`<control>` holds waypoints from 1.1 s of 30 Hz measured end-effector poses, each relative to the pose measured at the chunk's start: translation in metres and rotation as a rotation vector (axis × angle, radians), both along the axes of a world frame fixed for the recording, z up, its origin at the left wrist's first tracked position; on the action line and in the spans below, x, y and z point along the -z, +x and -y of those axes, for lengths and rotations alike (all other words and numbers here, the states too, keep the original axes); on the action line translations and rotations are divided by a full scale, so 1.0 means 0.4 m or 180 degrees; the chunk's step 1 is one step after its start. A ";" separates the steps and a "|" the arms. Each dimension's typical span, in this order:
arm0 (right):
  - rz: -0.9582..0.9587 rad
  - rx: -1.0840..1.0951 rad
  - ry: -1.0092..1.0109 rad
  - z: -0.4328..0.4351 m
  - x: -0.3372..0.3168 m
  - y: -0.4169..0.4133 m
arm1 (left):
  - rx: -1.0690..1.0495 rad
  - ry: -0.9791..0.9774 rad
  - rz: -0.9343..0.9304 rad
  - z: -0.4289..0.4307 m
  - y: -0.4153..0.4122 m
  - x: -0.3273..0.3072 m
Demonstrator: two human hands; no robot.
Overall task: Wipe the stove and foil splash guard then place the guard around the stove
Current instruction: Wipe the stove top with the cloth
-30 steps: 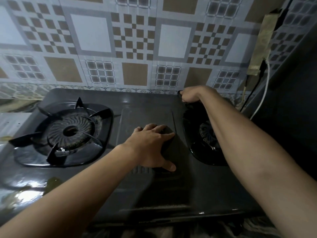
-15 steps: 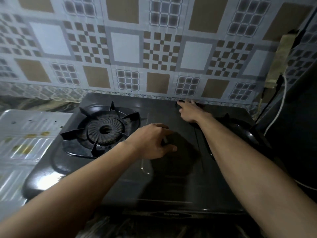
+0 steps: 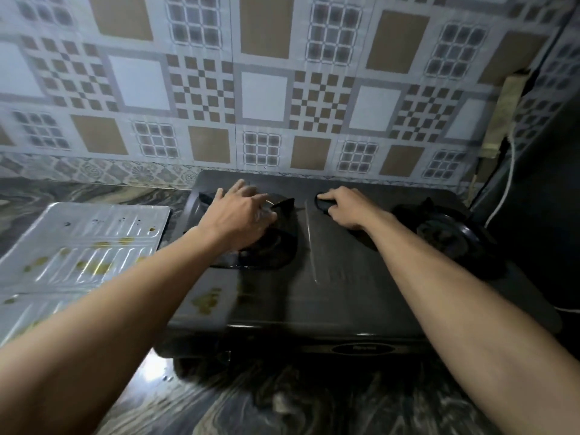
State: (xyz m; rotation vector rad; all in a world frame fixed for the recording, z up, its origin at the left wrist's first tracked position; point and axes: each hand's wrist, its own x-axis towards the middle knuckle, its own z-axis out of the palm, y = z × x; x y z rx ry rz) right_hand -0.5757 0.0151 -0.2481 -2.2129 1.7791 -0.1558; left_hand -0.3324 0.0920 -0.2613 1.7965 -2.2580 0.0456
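The black two-burner stove (image 3: 345, 293) stands on the counter against the tiled wall, with yellowish stains (image 3: 207, 301) on its front left corner. My left hand (image 3: 241, 215) lies with fingers spread over the left burner's pan support (image 3: 282, 205). My right hand (image 3: 345, 208) is at the stove's back middle, curled around a small dark object (image 3: 321, 204) that I cannot identify. The right burner (image 3: 445, 230) sits uncovered beside my right forearm. The foil splash guard (image 3: 84, 240) lies flat on the counter left of the stove, spotted with yellow grease.
A dark marbled counter (image 3: 282, 403) runs in front of and under the stove. A white cable (image 3: 505, 196) hangs down the wall at the right, next to a tall dark surface (image 3: 549, 199) close to the stove's right side.
My left hand moved from the stove's middle panel to the left burner. My right hand shifted left from the right burner to the back middle. The view has pulled back.
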 end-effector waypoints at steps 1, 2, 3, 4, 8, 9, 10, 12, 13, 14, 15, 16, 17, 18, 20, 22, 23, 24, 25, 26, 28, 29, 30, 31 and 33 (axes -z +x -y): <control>-0.0005 0.0005 0.0024 -0.034 -0.010 0.012 | -0.0115 0.0208 0.0054 -0.001 0.014 0.003; -0.0009 0.0013 0.0058 -0.072 -0.017 0.023 | -0.0197 0.0424 0.0084 -0.002 0.028 0.004; 0.0008 0.0031 0.0087 -0.115 -0.019 0.035 | -0.0254 0.0618 0.0121 -0.005 0.040 0.004; 0.0051 0.0082 0.0107 -0.160 -0.014 0.044 | -0.0281 0.0773 0.0183 -0.005 0.053 0.009; 0.0297 0.0278 0.0136 -0.336 0.041 0.078 | -0.0229 0.1074 0.0392 -0.008 0.094 0.032; 0.0180 0.0285 -0.0014 -0.372 0.065 0.085 | -0.0188 0.1103 0.0403 -0.010 0.100 0.038; -0.0003 0.0282 -0.0249 -0.398 0.092 0.089 | -0.0138 0.1131 0.0402 -0.012 0.106 0.044; -0.0146 0.0357 -0.0593 -0.430 0.141 0.094 | -0.0037 0.1155 0.0409 -0.013 0.119 0.054; -0.0073 0.0461 -0.0607 -0.439 0.157 0.102 | 0.0004 0.1166 0.0429 -0.012 0.125 0.057; 0.0000 0.0558 -0.0579 -0.447 0.171 0.114 | 0.0044 0.1191 0.0455 -0.011 0.131 0.058; 0.0016 0.0610 -0.0571 -0.458 0.178 0.134 | 0.0080 0.1214 0.0491 -0.010 0.139 0.057; 0.0014 0.0640 -0.0589 -0.471 0.186 0.159 | 0.0110 0.1228 0.0536 -0.008 0.148 0.056; 0.0015 0.0655 -0.0620 -0.487 0.191 0.185 | 0.0122 0.1216 0.0585 -0.005 0.156 0.055; 0.0060 0.0678 -0.0660 -0.503 0.193 0.211 | 0.0109 0.1187 0.0621 -0.001 0.164 0.053; 0.0095 0.0712 -0.0756 -0.532 0.199 0.267 | 0.0091 0.1154 0.0647 0.008 0.180 0.052; 0.0075 0.0728 -0.0823 -0.558 0.207 0.330 | 0.0136 0.1174 0.0679 0.009 0.186 0.053; 0.0073 0.0722 -0.0870 -0.571 0.209 0.366 | 0.0151 0.1212 0.0680 0.010 0.185 0.055; 0.0067 0.0718 -0.0938 -0.583 0.211 0.403 | 0.0148 0.1264 0.0665 0.012 0.183 0.055; 0.0056 0.0698 -0.1031 -0.591 0.212 0.439 | 0.0127 0.1319 0.0649 0.014 0.182 0.054; 0.0057 0.0663 -0.1129 -0.597 0.213 0.473 | 0.0105 0.1368 0.0646 0.016 0.180 0.053; 0.0108 0.0567 -0.1258 -0.603 0.213 0.531 | 0.0085 0.1440 0.0682 0.019 0.178 0.051; 0.0115 0.0507 -0.1279 -0.605 0.213 0.555 | 0.0088 0.1468 0.0699 0.020 0.177 0.052; 0.0102 0.0459 -0.1290 -0.605 0.211 0.576 | 0.0093 0.1500 0.0710 0.022 0.176 0.053; 0.0095 0.0412 -0.1304 -0.604 0.208 0.594 | 0.0093 0.1548 0.0715 0.025 0.176 0.053; 0.0203 0.0310 -0.1365 -0.597 0.203 0.625 | 0.0076 0.1663 0.0744 0.031 0.178 0.053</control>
